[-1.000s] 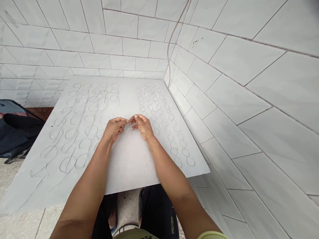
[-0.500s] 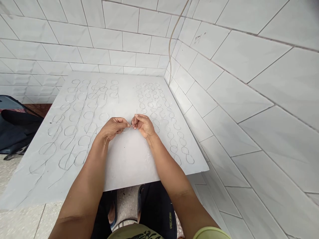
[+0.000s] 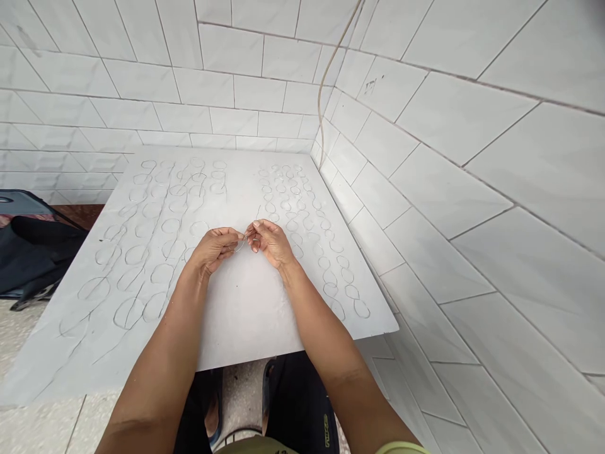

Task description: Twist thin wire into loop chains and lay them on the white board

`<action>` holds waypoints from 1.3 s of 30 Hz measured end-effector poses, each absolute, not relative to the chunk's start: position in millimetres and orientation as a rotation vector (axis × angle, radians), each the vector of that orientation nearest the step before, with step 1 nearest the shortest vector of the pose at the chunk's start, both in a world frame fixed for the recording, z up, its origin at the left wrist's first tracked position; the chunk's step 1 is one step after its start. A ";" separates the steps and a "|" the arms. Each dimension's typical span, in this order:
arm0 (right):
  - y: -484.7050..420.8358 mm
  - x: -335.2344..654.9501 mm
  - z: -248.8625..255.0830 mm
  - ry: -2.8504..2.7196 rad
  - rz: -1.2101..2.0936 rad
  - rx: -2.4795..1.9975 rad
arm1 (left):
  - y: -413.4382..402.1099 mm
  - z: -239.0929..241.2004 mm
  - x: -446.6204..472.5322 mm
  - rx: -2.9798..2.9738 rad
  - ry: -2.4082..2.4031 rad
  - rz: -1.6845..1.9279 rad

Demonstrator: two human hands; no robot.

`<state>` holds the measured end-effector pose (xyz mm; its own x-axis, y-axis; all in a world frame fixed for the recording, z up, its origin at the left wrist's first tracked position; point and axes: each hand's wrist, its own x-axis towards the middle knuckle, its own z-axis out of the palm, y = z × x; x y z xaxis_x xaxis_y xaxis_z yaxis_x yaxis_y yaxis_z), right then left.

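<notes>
My left hand [image 3: 216, 248] pinches a thin wire loop [image 3: 241, 247] between thumb and forefinger, above the middle of the white board. Close beside it, my right hand [image 3: 271, 243] has its fingers bent together at the wire. A straight end of wire rises above the right fingers. Part of the loop is hidden behind the fingertips. On the board [image 3: 250, 315] lie rows of larger wire rings [image 3: 128, 313] to the left and chains of smaller wire rings [image 3: 362, 308] to the right.
White tiled walls [image 3: 454, 189] meet at the board's far right corner, where a thin cable [image 3: 320, 101] hangs down. A dark bag [image 3: 38, 252] rests at the left beyond the board's edge. My legs [image 3: 297, 397] are under the near edge.
My right fingers have moved slightly left, closer to the left fingertips, and changed their grip on the wire. The view has tilted up a little.
</notes>
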<state>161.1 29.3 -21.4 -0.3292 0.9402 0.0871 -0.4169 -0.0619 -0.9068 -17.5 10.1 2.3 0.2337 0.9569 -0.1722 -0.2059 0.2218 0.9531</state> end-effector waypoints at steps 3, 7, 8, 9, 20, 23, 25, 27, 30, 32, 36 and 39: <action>30.7 160.9 -24.3 -1.117 1.651 -0.682 | 8.8 3.8 -18.9 1.019 0.971 0.955; 30.9 162.1 -23.9 -1.125 1.673 -0.682 | 8.5 3.8 -22.6 1.054 0.982 0.911; 31.0 162.0 -24.1 -1.127 1.651 -0.695 | 8.7 3.5 -23.1 1.062 1.000 0.905; 31.3 161.6 -24.9 -1.135 1.616 -0.718 | 9.0 3.1 -23.2 1.069 1.024 0.902; 31.1 150.1 -46.1 -1.573 0.863 -1.283 | 16.7 -17.0 -17.7 1.243 1.317 0.850; 30.9 150.0 -47.0 -1.613 0.833 -1.316 | 16.2 -16.3 -18.3 1.266 1.314 0.824; 31.4 150.1 -46.9 -1.619 0.822 -1.327 | 15.4 -14.0 -18.4 1.267 1.315 0.814; 31.8 150.5 -46.3 -1.622 0.815 -1.329 | 14.5 -11.6 -18.1 1.269 1.313 0.801; 31.7 151.4 -45.1 -1.653 0.807 -1.327 | 13.5 -9.2 -17.5 1.277 1.310 0.784; 31.9 152.4 -45.0 -1.669 0.791 -1.308 | 13.3 -8.6 -17.4 1.283 1.311 0.782; 32.8 154.6 -46.9 -1.649 0.824 -1.277 | 13.1 -7.8 -17.8 1.273 1.322 0.776; 32.4 155.4 -48.5 -1.657 0.831 -1.251 | 12.4 -5.8 -17.5 1.269 1.327 0.754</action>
